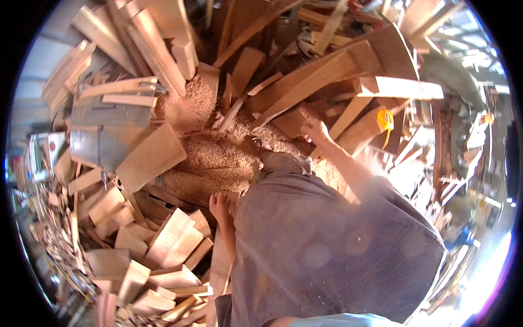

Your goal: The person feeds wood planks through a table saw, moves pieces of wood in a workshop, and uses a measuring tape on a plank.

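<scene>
My left hand (220,207) is at the left side of my body, its fingers curled at the upper end of a long wooden board (219,267) that runs down beside my dark shirt. My forearm partly covers that board. Out to the right, my right hand (316,131) is held over the edge of a stack of wide boards, fingers loosely bent and apart, with nothing visible in them. The nearest of these is a long brown plank (310,87). Wood shavings (218,150) cover the floor between and ahead of my hands.
Many cut wood blocks (174,240) lie heaped at the lower left. A grey metal machine table (90,147) carries a wide board (151,158) at the left. Planks lean at the far side. A yellow tape measure (385,120) rests on boards at the right.
</scene>
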Available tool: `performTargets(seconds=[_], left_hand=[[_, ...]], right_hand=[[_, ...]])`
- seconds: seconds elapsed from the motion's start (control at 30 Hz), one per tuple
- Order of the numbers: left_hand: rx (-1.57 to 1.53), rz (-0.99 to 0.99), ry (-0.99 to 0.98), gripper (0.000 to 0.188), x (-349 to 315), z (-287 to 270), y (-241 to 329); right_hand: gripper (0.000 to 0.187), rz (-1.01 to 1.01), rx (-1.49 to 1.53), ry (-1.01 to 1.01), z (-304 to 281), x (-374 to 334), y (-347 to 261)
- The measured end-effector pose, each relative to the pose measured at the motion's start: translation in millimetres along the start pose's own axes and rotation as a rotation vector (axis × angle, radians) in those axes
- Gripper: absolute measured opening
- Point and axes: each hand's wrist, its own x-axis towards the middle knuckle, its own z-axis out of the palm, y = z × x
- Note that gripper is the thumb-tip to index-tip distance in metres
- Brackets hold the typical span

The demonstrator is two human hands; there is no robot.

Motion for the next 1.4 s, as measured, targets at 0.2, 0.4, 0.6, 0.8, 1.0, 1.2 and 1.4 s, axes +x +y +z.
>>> performTargets(seconds=[0.2,0.4,0.6,0.8,1.0,1.2,1.4], left_hand=[[0.212,-0.046,-0.166,0.009,35,46,37],[0.518,0.138,-0.219,0.024,43,53,60],[0.548,0.321,-0.191,0.041,63,21,78],[0.335,0.266,-0.219,0.035,51,-25,99],[0.121,0.035,-0.586,0.028,34,-10,148],[-0.019,0.03,-0.627,0.026,54,-17,181],[-0.128,0.06,-0.544,0.025,86,-27,183]], right_hand=[[0.026,-0.512,-0.82,0.897,-121,-47,-30],[0.036,-0.258,-0.639,0.922,-230,-23,49],[0.044,-0.028,-0.377,0.742,-202,-13,71],[0.054,0.102,0.418,0.26,-136,-31,63],[0.046,-0.07,0.226,-0.45,130,-73,-77],[0.071,-0.1,0.049,-0.97,246,-75,-215],[0.071,-0.242,-0.312,-0.997,282,-66,-283]])
